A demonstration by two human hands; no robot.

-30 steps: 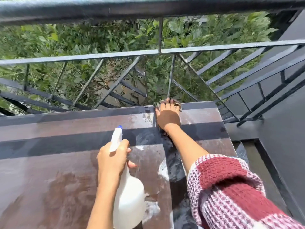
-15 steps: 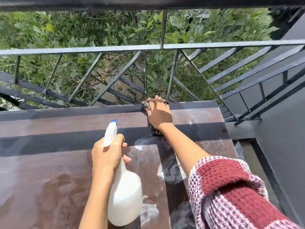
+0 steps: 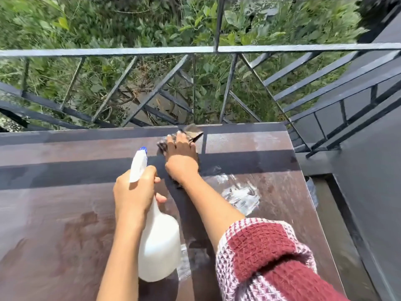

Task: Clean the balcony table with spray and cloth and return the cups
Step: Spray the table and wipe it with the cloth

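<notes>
The dark brown table (image 3: 54, 205) fills the lower frame, with wet streaks right of centre. My left hand (image 3: 134, 196) grips a white spray bottle (image 3: 159, 242) with a blue-tipped nozzle, held just above the table's middle. My right hand (image 3: 182, 157) presses flat on a dark cloth (image 3: 192, 132) near the table's far edge; most of the cloth is hidden under the palm, with a corner sticking out beyond the fingers. No cups are in view.
A black metal railing (image 3: 195, 49) runs directly behind the table's far edge, with green foliage beyond it. A grey wall (image 3: 373, 192) and a narrow strip of floor lie to the right of the table.
My right hand has slid the cloth leftward along the table's far edge. My left hand with the spray bottle has stayed near the middle.
</notes>
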